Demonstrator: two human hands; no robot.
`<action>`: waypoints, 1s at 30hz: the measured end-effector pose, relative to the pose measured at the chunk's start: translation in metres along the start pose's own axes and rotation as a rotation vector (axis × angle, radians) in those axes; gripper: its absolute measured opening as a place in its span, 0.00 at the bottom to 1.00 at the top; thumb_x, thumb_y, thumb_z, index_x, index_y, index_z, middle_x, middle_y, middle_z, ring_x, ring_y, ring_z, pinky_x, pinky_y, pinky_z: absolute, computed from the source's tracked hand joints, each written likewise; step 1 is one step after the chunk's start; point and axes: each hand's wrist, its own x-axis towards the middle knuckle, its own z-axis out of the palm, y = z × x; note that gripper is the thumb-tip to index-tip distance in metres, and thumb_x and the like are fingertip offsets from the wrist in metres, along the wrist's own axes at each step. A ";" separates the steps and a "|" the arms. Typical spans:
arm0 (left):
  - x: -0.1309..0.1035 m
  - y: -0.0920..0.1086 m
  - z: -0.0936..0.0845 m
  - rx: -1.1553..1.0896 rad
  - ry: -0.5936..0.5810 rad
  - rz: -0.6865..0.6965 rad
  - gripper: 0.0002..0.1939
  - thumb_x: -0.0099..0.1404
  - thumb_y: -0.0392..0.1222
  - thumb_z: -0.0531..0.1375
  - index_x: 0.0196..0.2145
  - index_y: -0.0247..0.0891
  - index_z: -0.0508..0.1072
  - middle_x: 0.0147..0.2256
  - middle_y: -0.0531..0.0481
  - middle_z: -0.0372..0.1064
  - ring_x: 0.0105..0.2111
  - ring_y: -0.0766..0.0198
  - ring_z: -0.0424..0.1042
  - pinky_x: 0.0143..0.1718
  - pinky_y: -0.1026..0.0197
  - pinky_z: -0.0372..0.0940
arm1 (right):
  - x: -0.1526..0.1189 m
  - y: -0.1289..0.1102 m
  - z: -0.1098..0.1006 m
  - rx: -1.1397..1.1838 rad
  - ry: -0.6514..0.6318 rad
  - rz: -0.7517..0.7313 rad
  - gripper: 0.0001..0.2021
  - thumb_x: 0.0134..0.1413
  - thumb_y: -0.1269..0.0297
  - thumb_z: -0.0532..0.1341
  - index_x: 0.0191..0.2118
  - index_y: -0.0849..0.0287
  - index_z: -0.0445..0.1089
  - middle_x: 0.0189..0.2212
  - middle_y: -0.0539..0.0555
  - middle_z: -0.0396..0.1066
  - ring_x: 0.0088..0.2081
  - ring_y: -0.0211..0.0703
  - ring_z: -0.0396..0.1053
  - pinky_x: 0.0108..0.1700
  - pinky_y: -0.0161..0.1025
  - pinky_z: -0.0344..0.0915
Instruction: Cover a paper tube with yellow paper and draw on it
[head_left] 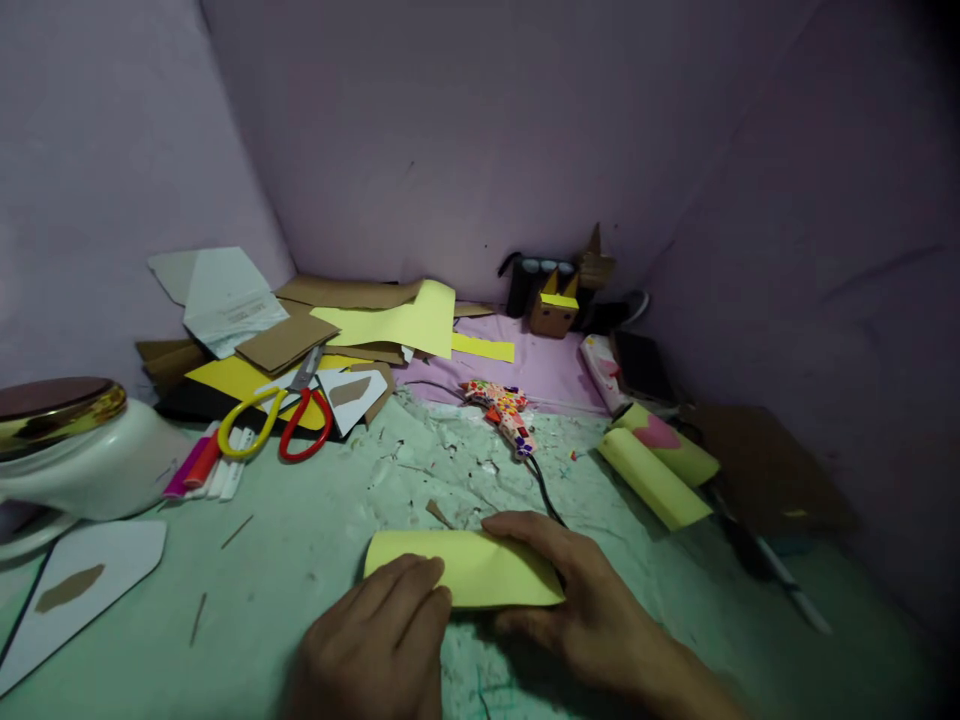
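A curved, rolled piece of yellow paper (pixel 480 560) lies across the front middle of the green-covered table, between both hands. My left hand (pixel 382 630) presses its bent fingers on the near left part of the paper. My right hand (pixel 577 590) grips the right end, thumb and fingers around it; part of that end is hidden by the hand. Just beyond the paper is a small brown scrap (pixel 439 513). Farther back a flower-patterned glue gun (pixel 510 415) rests on the table, its black cord running toward my right hand.
Red-and-yellow-handled scissors (pixel 307 375) lie by cardboard and paper sheets (pixel 390 325) at back left. Markers (pixel 210 465) sit beside a white lidded container (pixel 90 460). Yellow paper rolls (pixel 656 475) are at right, with a small cardboard box (pixel 555 315) at the back near the wall.
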 end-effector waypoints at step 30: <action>0.014 -0.043 0.003 -1.455 0.023 -1.384 0.30 0.33 0.39 0.73 0.38 0.37 0.75 0.38 0.43 0.78 0.45 0.37 0.72 0.46 0.44 0.69 | 0.029 0.007 0.008 1.259 -0.007 0.232 0.46 0.25 0.50 0.76 0.56 0.54 0.62 0.53 0.60 0.69 0.56 0.58 0.65 0.52 0.48 0.64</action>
